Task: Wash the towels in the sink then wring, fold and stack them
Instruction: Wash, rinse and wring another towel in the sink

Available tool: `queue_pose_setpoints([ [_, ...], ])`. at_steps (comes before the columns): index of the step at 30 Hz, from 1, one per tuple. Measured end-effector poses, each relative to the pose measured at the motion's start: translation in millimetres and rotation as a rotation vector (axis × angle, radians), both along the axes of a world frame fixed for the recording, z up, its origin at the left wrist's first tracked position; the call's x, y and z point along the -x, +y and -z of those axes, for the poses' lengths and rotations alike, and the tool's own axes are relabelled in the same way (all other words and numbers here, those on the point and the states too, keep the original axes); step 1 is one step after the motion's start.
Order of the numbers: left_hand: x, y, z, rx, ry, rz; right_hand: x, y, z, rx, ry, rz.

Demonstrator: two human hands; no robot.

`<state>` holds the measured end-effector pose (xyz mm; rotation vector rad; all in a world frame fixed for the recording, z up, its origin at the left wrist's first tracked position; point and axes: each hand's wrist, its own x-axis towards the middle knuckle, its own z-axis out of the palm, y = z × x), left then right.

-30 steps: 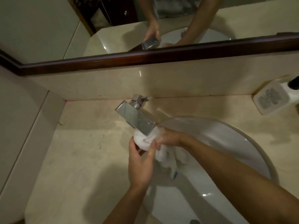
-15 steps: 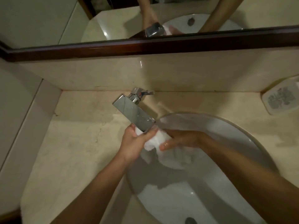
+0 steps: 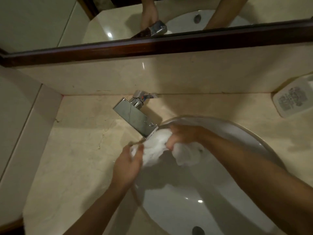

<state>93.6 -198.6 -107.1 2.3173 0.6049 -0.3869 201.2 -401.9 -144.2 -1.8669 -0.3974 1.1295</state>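
Across the beige stone desk (image 3: 71, 158) the round white sink (image 3: 228, 131) takes up the near right, and the work stays over its bowl so that whatever runs off the cloth drains away rather than onto the stone. Behind it the mirror (image 3: 50, 22) doubles the scene, showing both forearms and the tap from the far side. At the back right a white bottle (image 3: 291, 100) lies on its side, well apart from the washing. Jutting out over the sink's rim, the chrome tap (image 3: 135, 118) ends just above the towel (image 3: 155, 150), which is held bunched right under the spout, probably to catch the water; no stream is clearly visible. Gripping one end, the right hand (image 3: 184, 136) curls its fingers round the cloth, while the left hand (image 3: 128, 165) pinches the other end, likely for rubbing the two parts together
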Motion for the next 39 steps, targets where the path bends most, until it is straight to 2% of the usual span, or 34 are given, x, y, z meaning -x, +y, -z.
queue_pose_setpoints([
  [1,4,0,-1,-0.128,-0.163,0.188,-8,4,-6,0.059,-0.008,-0.083],
  [2,5,-3,0,-0.17,-0.276,0.385,-14,11,-10,0.119,-0.033,-0.169],
  [4,5,-12,10,-0.189,-0.271,0.674,-19,25,-20,0.233,-0.057,-0.296],
  [5,1,-17,15,-0.19,-0.224,0.717,-19,29,-25,0.268,-0.063,-0.325],
  [7,-11,-22,22,-0.164,-0.214,0.636,-20,30,-36,0.209,-0.011,-0.361],
  [9,-23,-27,19,-0.026,-0.195,0.449,-20,21,-42,0.08,0.042,-0.349],
  [13,-41,-27,15,0.224,-0.127,0.184,-5,-5,-28,-0.041,0.013,-0.029],
  [16,-46,-31,14,0.351,-0.041,0.078,25,-21,-2,-0.017,-0.04,0.173],
  [19,-46,-38,13,0.28,0.066,0.076,52,-18,21,-0.114,0.002,0.429],
  [22,-46,-33,17,0.252,0.121,0.206,55,-18,20,-0.203,0.088,0.478],
  [26,-44,-20,30,0.462,0.071,0.318,53,-24,9,-0.303,0.354,0.564],
  [28,-41,-27,38,0.525,0.066,0.168,52,-18,4,-0.311,0.423,0.662],
  [31,-45,-46,37,0.593,0.135,-0.123,50,2,6,-0.108,0.309,0.833],
  [33,-51,-56,33,0.685,0.194,-0.188,56,4,9,-0.06,0.293,0.918],
  [37,-56,-56,40,0.74,0.183,-0.184,91,-2,16,-0.338,0.598,0.88],
  [39,-52,-58,49,0.849,0.257,-0.229,103,13,22,-0.387,0.619,0.96],
])
